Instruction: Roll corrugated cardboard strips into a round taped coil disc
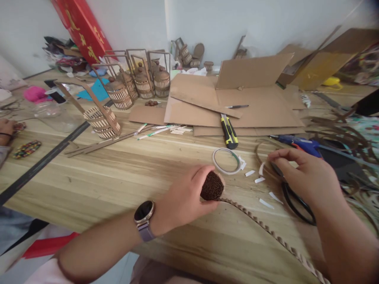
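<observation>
Coil [212, 186], centre of frame, being steadied.
Left hand [180, 197] is curling its fingers round it; right hand [308, 177] is bringing fingertips near together, hold unclear; winding loose strip [267, 228] would call for tension.

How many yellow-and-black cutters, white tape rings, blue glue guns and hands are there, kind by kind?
Yellow-and-black cutter: 1
White tape ring: 1
Blue glue gun: 1
Hands: 3 (the wearer's left hand and right hand, plus another person's hand at the left edge)
Total: 6
</observation>
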`<state>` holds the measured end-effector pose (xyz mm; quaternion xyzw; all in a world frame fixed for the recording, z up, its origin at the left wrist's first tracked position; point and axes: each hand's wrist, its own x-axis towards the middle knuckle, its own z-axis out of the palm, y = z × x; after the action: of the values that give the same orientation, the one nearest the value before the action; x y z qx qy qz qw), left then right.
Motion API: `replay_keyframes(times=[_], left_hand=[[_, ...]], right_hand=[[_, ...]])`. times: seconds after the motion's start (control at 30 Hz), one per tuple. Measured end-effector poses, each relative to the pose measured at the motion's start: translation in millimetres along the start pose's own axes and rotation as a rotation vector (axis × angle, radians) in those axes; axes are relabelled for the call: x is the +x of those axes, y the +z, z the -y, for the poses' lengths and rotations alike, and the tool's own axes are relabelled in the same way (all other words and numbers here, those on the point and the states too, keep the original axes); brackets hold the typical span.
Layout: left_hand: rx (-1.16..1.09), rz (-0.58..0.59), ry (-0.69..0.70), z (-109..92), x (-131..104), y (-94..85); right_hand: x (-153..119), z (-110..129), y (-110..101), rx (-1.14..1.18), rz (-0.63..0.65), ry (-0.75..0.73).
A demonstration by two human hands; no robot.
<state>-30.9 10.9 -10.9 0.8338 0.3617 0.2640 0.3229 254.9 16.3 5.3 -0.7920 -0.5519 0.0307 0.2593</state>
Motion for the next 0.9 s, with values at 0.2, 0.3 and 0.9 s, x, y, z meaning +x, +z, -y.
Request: replay_keyframes(times=[0.2, 0.3, 0.9], left_hand=[[-0.103, -0.063, -0.033, -0.7, 1.7, -2.1], [-0.201, -0.145, -0.135, 0.4, 3.0, -3.4], [-1.176, -0.154, -0.317, 4.9, 12.3, 7.5]], right_hand=[[-8.7, 9.9, -1.2, 0.026, -0.043, -0.065], [-21.9, 20.2, 8.6, 0.207, 0.078, -0.361], [-79.5, 68.0, 21.6, 0.614, 0.079, -0.73]])
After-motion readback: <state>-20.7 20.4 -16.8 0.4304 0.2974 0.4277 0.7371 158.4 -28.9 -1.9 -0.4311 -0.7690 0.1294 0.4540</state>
